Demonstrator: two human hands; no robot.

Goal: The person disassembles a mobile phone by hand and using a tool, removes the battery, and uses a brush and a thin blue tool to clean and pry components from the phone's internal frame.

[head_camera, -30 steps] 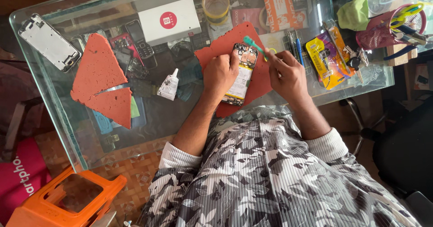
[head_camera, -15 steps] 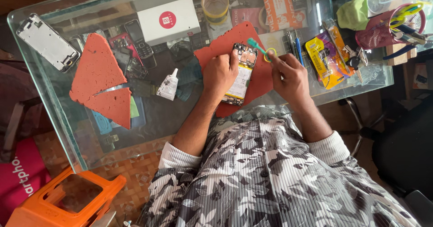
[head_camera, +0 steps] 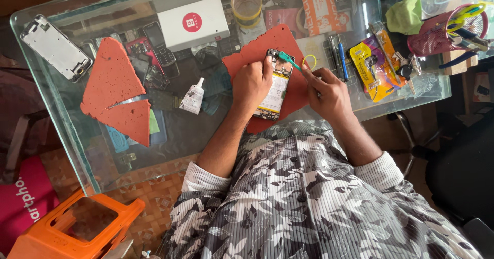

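the glass worktop (head_camera: 67,135) is seen from above, and everything below is placed relative to the red mat (head_camera: 298,92) lying near its front edge. two torn triangular pieces of the same red sheet (head_camera: 110,84) lie well to the left of the mat. a white box (head_camera: 193,22) sits up and to the left of it, and a roll of tape (head_camera: 246,2) just above it. a mesh pen holder (head_camera: 442,32) stands far to the right, with a yellow packet (head_camera: 368,63) between it and the mat. a small white glue bottle (head_camera: 194,97) lies just left of the mat.

on the mat itself an opened phone (head_camera: 276,86) is laid with its back removed, the battery and boards exposed. the work in hand is judged to be the prying or probing of a part at the phone's upper end. the next move is judged to call for a steady light push of the tip, with the phone pinned flat so that it does not slide on the mat.

the left hand (head_camera: 251,84) is curled closed over the phone's left edge, pressing it down. the right hand (head_camera: 327,89), at the mat's right edge, is pinched narrowly on a thin teal-tipped tool (head_camera: 289,61), whose tip touches the phone's top. a small yellow ring (head_camera: 309,61) lies just beside the tool.
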